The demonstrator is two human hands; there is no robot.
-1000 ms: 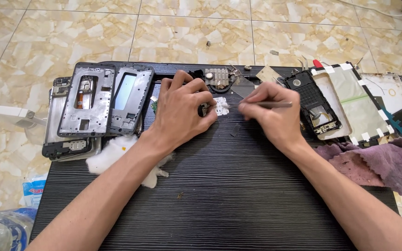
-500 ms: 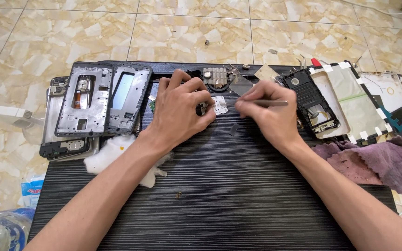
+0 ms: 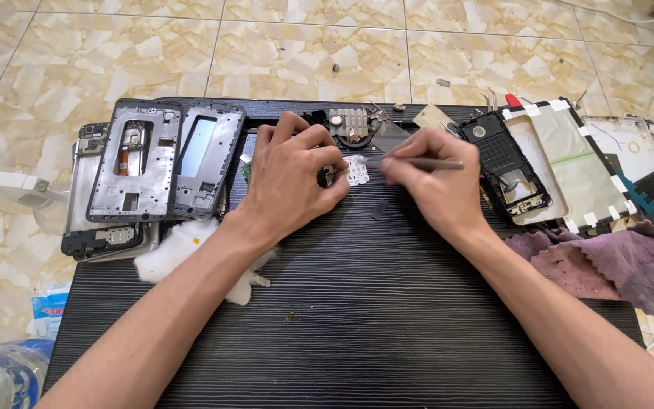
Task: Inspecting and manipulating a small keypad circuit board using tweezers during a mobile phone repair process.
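White keypad membrane [image 3: 356, 170] lies mid-bench between our hands; our left hand [image 3: 291, 180] pinches a small dark part beside it, right hand [image 3: 427, 182] grips tweezers [image 3: 425, 163]. Stripped phone frames [image 3: 162, 157] show disassembly well underway.

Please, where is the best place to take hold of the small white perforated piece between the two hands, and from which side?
Probably by its right edge, coming from above right. The small white piece lies flat on the black board, and the left hand already covers its left side. The right hand, holding the thin metal tool, is next to that free edge.
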